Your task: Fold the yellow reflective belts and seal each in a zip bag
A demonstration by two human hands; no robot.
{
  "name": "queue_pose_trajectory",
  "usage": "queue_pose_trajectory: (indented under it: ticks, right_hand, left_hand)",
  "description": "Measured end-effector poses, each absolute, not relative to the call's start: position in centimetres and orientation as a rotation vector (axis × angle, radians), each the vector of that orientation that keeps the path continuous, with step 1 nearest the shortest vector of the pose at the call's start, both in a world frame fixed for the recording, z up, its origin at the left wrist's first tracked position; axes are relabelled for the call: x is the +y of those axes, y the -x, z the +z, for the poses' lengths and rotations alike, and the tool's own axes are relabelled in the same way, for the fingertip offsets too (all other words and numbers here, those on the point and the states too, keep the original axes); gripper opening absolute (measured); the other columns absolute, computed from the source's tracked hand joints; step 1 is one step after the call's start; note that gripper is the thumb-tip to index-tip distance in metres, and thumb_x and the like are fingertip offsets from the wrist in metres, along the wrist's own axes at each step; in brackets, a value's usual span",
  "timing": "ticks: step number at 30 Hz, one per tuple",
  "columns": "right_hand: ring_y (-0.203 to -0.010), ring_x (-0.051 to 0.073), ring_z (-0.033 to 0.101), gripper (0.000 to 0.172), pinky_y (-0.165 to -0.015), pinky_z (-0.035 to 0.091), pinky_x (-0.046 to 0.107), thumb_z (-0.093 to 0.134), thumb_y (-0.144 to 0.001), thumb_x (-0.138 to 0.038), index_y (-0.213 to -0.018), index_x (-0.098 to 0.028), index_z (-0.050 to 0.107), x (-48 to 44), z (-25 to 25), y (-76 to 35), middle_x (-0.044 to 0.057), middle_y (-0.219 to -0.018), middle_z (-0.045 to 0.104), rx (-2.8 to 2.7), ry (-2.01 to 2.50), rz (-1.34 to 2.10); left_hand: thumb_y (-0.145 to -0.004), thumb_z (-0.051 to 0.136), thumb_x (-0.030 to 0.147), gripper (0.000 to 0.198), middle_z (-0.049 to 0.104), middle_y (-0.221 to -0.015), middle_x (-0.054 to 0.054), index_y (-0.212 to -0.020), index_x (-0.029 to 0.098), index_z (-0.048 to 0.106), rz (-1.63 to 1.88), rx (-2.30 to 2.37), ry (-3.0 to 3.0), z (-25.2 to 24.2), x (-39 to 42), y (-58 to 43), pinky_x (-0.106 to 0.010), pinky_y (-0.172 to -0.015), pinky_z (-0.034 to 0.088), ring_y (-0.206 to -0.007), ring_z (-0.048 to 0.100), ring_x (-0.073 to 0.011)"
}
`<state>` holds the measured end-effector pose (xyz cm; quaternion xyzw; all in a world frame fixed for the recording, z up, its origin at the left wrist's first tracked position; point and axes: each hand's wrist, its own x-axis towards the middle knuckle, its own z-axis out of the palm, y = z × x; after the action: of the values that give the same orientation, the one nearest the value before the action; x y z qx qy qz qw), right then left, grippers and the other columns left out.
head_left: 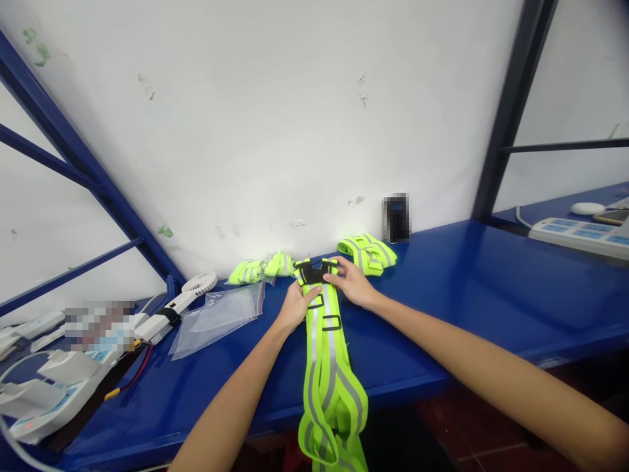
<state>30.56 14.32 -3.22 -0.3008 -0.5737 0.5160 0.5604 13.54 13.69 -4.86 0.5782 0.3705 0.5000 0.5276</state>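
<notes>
A fluorescent yellow-green reflective vest (pixel 327 367) made of straps with grey stripes hangs down over the table's front edge. My left hand (pixel 298 303) grips its upper left side, thumb across the front, beside a black strap adjuster (pixel 315 301). My right hand (pixel 354 280) pinches the upper right part, at the black piece (pixel 313 271) between the straps. A second adjuster (pixel 331 322) sits lower on the strap. Some fingers of both hands are hidden behind the vest.
Folded reflective straps (pixel 368 254) lie behind my right hand; bagged ones (pixel 260 269) lie back left. Clear plastic bags (pixel 221 318), a small white fan (pixel 199 284) and a power strip (pixel 73 393) with plugs are left. A dark pixelated box (pixel 396 218) stands against the wall.
</notes>
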Motion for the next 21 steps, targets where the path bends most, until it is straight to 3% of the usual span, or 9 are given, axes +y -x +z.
queue_pose_trajectory:
  ticks: [4,11,16,21]
  right_hand:
    - [-0.062,0.016,0.063,0.039,-0.051,0.049,0.024,0.074,-0.069,-0.030,-0.101,-0.023,0.055,14.19,-3.11,-30.55,0.000,-0.078,0.067,-1.347,0.743,1.201]
    - [-0.090,0.021,0.066,0.035,-0.074,0.054,0.031,0.072,-0.071,-0.028,-0.101,-0.021,0.057,14.45,-3.11,-30.68,0.003,-0.092,0.069,-1.421,0.673,1.062]
    - [-0.088,0.020,0.066,0.038,-0.079,0.054,0.032,0.074,-0.069,-0.029,-0.102,-0.020,0.057,14.85,-3.47,-30.78,0.003,-0.091,0.069,-1.429,0.673,1.070]
    - [-0.086,0.020,0.066,0.040,-0.078,0.053,0.032,0.076,-0.067,-0.031,-0.100,-0.021,0.057,14.92,-3.61,-30.77,0.002,-0.087,0.068,-1.417,0.667,1.085]
  left_hand:
    - [-0.064,0.081,0.038,0.055,0.071,-0.106,-0.012,-0.108,0.012,0.062,1.244,0.937,-1.426,-4.92,13.83,-13.53,-0.034,-0.079,0.052,-0.090,0.068,-0.0247]
    - [-0.065,0.080,0.036,0.055,0.069,-0.112,-0.013,-0.111,0.013,0.060,1.302,0.987,-1.487,-5.01,14.08,-13.52,-0.037,-0.087,0.050,-0.097,0.066,-0.0252]
    - [-0.070,0.077,0.036,0.054,0.065,-0.120,-0.014,-0.115,0.014,0.059,1.286,0.964,-1.518,-5.35,14.26,-13.46,-0.036,-0.089,0.049,-0.102,0.065,-0.0252]
    - [-0.069,0.078,0.036,0.054,0.068,-0.115,-0.013,-0.113,0.014,0.059,1.262,0.953,-1.471,-5.41,14.25,-13.33,-0.035,-0.084,0.051,-0.095,0.067,-0.0246]
